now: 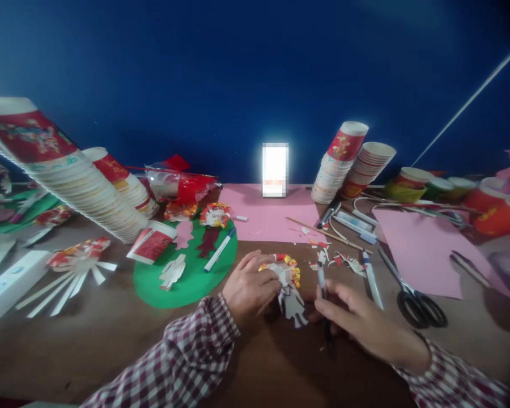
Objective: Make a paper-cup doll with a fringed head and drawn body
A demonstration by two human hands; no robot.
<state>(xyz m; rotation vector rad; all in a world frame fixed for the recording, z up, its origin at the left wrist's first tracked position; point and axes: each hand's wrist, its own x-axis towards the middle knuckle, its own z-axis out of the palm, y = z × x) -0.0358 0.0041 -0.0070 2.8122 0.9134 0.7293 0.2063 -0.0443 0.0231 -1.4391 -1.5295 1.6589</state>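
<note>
My left hand (pixel 255 286) is closed on the upper left of a small paper figure (pixel 292 306). The figure is a white cut-out with arms and legs, and dark lines are drawn on its upper part. Above it curls a ring of red and yellow paper (pixel 295 271), partly hidden under my left fingers. To the right, my right hand (pixel 365 323) has its fingers around a slim pen (pixel 321 273) with a pale barrel and a dark end. The pen stands apart from the figure. Motion blurs its details.
Paper scraps (pixel 342 260) lie beyond my right hand, with black-handled scissors (pixel 420 309) and a marker (pixel 372 280) to the right. A green disc (pixel 161 292) with cut-outs is at left. Paper cup stacks (pixel 340 158) and pink sheets (pixel 263 229) stand or lie behind. A bright screen (pixel 275 167) faces me.
</note>
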